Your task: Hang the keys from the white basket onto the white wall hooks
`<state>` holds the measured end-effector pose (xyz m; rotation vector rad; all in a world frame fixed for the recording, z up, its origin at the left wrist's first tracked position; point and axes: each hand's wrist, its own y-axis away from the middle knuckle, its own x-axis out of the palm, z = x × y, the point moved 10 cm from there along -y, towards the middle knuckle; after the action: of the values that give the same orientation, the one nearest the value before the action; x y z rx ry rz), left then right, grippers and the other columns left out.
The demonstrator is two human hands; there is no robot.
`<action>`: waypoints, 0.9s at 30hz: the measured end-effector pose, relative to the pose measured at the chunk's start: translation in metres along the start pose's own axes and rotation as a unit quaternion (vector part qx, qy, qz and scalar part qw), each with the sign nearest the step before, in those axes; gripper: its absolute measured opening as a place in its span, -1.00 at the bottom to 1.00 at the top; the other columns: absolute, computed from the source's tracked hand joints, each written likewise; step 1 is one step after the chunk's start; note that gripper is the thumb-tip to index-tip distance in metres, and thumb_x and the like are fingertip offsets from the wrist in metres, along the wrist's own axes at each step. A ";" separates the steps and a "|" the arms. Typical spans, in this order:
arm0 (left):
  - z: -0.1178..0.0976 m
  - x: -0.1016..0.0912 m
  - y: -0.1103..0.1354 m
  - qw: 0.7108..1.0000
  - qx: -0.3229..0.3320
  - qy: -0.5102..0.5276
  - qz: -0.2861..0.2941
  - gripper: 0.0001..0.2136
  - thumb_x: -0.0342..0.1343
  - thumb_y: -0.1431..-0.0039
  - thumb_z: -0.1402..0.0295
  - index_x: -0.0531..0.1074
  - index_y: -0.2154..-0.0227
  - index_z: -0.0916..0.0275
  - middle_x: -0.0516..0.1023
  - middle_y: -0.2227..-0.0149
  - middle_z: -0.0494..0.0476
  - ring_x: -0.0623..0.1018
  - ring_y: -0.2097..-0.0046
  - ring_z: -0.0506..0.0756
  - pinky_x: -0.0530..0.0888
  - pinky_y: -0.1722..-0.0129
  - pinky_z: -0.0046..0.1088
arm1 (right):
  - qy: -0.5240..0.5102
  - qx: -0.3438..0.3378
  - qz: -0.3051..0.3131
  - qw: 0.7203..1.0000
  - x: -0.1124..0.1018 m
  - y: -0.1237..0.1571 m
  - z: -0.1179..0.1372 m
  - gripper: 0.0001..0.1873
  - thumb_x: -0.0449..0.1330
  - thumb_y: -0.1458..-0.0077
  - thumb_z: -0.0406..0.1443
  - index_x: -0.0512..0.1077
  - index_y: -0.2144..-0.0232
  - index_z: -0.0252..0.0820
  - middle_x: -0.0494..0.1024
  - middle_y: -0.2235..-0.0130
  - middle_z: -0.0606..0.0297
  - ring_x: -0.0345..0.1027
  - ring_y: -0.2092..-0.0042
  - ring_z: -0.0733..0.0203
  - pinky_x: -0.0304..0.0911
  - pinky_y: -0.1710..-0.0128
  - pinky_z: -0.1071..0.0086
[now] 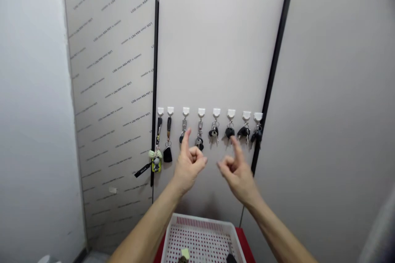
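**Hands raised at a row of hanging keys**

Fingers on both hands are half curled, and neither hand grasps anything. The left hand has its index finger stretched upward and the other fingers folded loosely toward the palm. The fingertip lies right at the third bunch of keys; whether it touches cannot be told. The right hand is held the same way, with its index finger pointing up just below the sixth bunch of keys and clear of it. The two hands are near each other but apart.

Both bunches hang in a level row of eight white hooks on a grey wall panel, one bunch to each hook, eight in all. The first bunch at the left end hangs lowest, on a long strap with a pale charm. The second carries a black fob.

Two black upright strips edge the panel, one on each side. Left of it is another panel under printed film.

Below the hands, one white basket with a perforated floor sits on a red surface. It holds a pale tag and a dark item, both cut off by the frame edge.
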<state>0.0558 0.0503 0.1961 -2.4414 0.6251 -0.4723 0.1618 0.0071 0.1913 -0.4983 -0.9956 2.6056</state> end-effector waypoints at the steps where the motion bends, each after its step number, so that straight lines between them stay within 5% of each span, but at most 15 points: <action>1: -0.013 0.002 -0.002 1.000 0.014 0.000 0.004 -0.29 -0.01 0.20 0.51 -0.31 0.01 0.10 0.13 0.68 -0.17 0.14 0.61 -0.16 0.13 0.57 -0.65 | -0.022 -0.025 -0.026 0.999 -0.005 -0.005 0.018 -0.27 -0.02 0.18 -0.36 -0.34 0.00 0.00 0.09 0.69 0.53 -0.02 0.65 0.40 -0.01 0.64 0.50; 5: -0.024 0.011 -0.005 0.999 0.024 0.004 0.029 -0.28 -0.03 0.19 0.54 -0.35 0.01 0.10 0.11 0.69 -0.17 0.13 0.62 -0.16 0.13 0.58 -0.65 | -0.072 -0.051 -0.041 0.995 -0.009 -0.012 0.042 -0.25 -0.01 0.16 -0.35 -0.38 0.00 -0.02 0.12 0.70 0.53 0.03 0.65 0.40 0.03 0.65 0.49; 16: 0.005 0.027 -0.010 0.998 -0.019 0.001 0.055 -0.31 -0.03 0.20 0.54 -0.26 0.01 0.13 0.09 0.68 -0.18 0.11 0.64 -0.18 0.11 0.60 -0.68 | -0.052 -0.009 -0.023 0.998 -0.017 -0.010 0.016 -0.32 0.00 0.17 -0.33 -0.23 0.01 -0.06 0.11 0.71 0.55 0.02 0.66 0.43 0.06 0.65 0.51; 20: 0.048 0.028 -0.020 0.990 -0.116 -0.063 0.047 -0.49 -0.03 0.22 0.53 0.03 0.10 0.25 0.20 0.63 -0.13 0.17 0.62 -0.17 0.14 0.61 -0.67 | 0.051 0.069 -0.168 0.982 -0.082 -0.017 -0.032 -0.53 -0.01 0.20 -0.29 0.11 0.13 -0.21 0.29 0.53 0.37 0.17 0.52 0.38 0.15 0.51 0.46; 23: 0.071 0.030 -0.036 0.982 -0.144 -0.121 0.018 -0.61 -0.04 0.21 0.53 0.16 0.19 0.34 0.32 0.44 0.06 0.29 0.51 -0.12 0.21 0.53 -0.64 | 0.124 0.098 -0.282 0.946 -0.141 -0.025 -0.058 -0.53 -0.02 0.23 -0.29 0.15 0.16 -0.29 0.33 0.29 0.18 0.21 0.29 0.28 0.13 0.29 0.39; 27: 0.076 0.052 -0.067 0.979 -0.083 -0.184 -0.008 -0.59 -0.03 0.22 0.52 0.16 0.18 0.34 0.26 0.16 0.22 0.31 0.22 -0.01 0.24 0.27 -0.55 | 0.197 0.107 -0.287 0.931 -0.173 -0.047 -0.069 -0.52 -0.01 0.25 -0.29 0.17 0.17 -0.30 0.35 0.25 0.13 0.22 0.24 0.24 0.08 0.21 0.34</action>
<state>0.1554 0.1051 0.1879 -2.5983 0.5019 0.0333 0.3530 0.0117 0.2113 -0.5458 -0.5969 1.9540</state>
